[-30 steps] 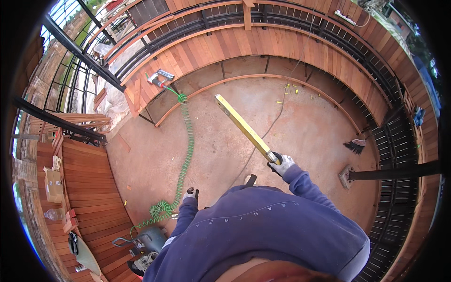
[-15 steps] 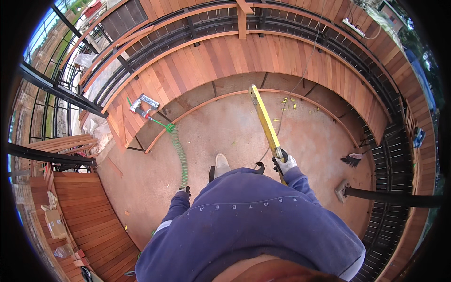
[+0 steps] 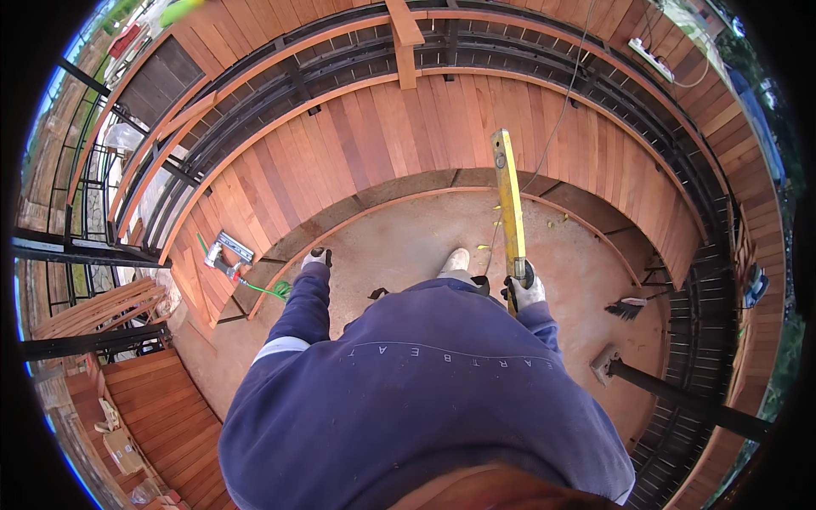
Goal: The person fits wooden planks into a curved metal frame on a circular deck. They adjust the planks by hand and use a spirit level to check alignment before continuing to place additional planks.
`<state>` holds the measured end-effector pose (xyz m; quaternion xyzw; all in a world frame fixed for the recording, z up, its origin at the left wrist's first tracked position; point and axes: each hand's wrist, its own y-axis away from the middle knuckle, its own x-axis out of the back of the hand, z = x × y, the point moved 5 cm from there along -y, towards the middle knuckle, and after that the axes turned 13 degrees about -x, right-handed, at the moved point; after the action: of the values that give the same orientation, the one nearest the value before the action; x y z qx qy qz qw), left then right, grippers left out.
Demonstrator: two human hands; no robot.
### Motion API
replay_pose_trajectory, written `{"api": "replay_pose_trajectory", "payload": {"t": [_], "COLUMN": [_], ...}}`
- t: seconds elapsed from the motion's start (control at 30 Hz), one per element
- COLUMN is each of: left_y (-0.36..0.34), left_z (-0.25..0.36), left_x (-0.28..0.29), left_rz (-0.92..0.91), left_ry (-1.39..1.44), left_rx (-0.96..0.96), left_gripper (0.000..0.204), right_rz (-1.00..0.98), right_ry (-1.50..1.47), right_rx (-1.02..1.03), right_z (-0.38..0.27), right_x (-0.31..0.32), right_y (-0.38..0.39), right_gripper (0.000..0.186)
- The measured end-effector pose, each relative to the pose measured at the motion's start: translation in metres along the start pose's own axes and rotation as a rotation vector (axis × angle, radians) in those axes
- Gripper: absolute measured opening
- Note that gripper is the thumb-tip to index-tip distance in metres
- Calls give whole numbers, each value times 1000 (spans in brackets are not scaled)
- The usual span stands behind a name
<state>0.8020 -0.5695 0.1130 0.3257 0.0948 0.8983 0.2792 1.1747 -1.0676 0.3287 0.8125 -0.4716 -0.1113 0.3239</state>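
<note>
My right hand [image 3: 529,291], in a white and black glove, is closed around the lower part of a long yellow spirit level [image 3: 508,200]. The level points away from me, its far end over the curved wooden bench [image 3: 374,136]. My left hand [image 3: 318,257], gloved too, is stretched forward at the bench's inner edge with nothing visible in it; its dark fingertips look apart. Left of that hand, a nail gun [image 3: 228,257] lies on the bench's left end. A green coiled air hose [image 3: 274,291] runs from it and passes out of sight behind my left sleeve.
A hand brush [image 3: 626,306] lies on the floor at right, near a black post [image 3: 671,395] with a square foot. Wooden strips [image 3: 102,306] are piled at left above wooden decking [image 3: 161,416]. A power strip [image 3: 651,59] sits on the upper rail, and a thin cable [image 3: 565,102] crosses the bench.
My left hand has risen from beside my body and reached forward toward the bench. The spirit level has swung more upright and farther right in my right hand. My body has moved nearer the bench.
</note>
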Motion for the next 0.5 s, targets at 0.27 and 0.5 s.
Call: {"api": "replay_pose_trajectory", "payload": {"t": [0.27, 0.5], "left_y": [-46, -180], "left_z": [214, 356], "left_x": [-48, 3], "left_rz": [106, 242], "left_ry": [-286, -139], "left_rx": [-196, -285], "left_gripper": [42, 43], "right_rz": [-150, -322], "right_ry": [19, 11], "right_rx": [52, 151], "right_z": [-133, -279], "right_x": [37, -42], "right_y": [-96, -129], "right_gripper": [57, 69]}}
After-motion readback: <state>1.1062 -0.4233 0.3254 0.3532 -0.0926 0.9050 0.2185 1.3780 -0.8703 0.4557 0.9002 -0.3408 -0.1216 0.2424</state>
